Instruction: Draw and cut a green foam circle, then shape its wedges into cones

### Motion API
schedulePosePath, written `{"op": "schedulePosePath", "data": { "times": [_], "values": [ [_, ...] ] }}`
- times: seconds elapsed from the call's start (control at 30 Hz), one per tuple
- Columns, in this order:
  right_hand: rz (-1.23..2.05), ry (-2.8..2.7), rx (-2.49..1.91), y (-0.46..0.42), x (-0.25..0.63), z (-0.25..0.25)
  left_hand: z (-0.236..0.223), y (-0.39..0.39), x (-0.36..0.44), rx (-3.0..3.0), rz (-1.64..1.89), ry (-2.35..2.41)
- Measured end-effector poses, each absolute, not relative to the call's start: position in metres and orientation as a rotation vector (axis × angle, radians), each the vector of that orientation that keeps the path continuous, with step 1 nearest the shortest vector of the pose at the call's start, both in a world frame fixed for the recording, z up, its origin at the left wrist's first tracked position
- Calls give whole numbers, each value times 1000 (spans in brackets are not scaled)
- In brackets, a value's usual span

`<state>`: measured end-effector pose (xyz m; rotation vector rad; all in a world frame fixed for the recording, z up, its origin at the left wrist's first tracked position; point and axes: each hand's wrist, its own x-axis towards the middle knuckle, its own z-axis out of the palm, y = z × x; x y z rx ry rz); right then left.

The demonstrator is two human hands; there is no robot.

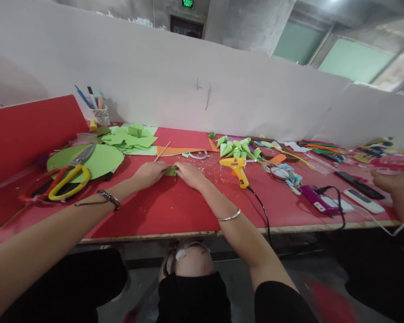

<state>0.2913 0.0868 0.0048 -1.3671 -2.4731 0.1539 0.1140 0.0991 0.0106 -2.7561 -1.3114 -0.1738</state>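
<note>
Both hands meet over the red tabletop around a small piece of green paper (171, 171). My left hand (150, 174) grips its left side with the fingers closed, and a thin wooden stick (162, 151) slants up just behind the fingertips; whether the hand touches the stick I cannot tell. From the right, my right hand (189, 174) pinches the paper's other edge. A yellow glue gun (236, 169) lies to the right of it, its cord running off the front edge. Beyond the hands are a roll of clear tape (198, 154) and orange paper (180, 151).
Red-and-yellow scissors (70, 177) rest on a green paper disc (104, 157) at left. Green paper pieces (131, 138) and a pen cup (101, 115) stand behind. Folded green cones (235, 147), a purple power strip (319, 202) and another person's hand (390, 181) are at right.
</note>
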Motion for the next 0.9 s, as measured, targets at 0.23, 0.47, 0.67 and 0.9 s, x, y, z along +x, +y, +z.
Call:
{"op": "schedulePosePath", "data": {
  "times": [0.23, 0.47, 0.67, 0.9],
  "values": [
    [171, -2468, -1395, 88, 293, 2, -3, 104, 113, -2707, -170, -1167],
    [132, -2494, -1396, 88, 296, 1, 0, 105, 113, -2732, -82, -953],
    [173, -2488, -1336, 89, 297, 2, 7, 94, 128, -2716, 13, -1079],
    [245, -2087, -1440, 89, 297, 7, 8, 94, 127, -2704, -127, -1160]
  ]
}}
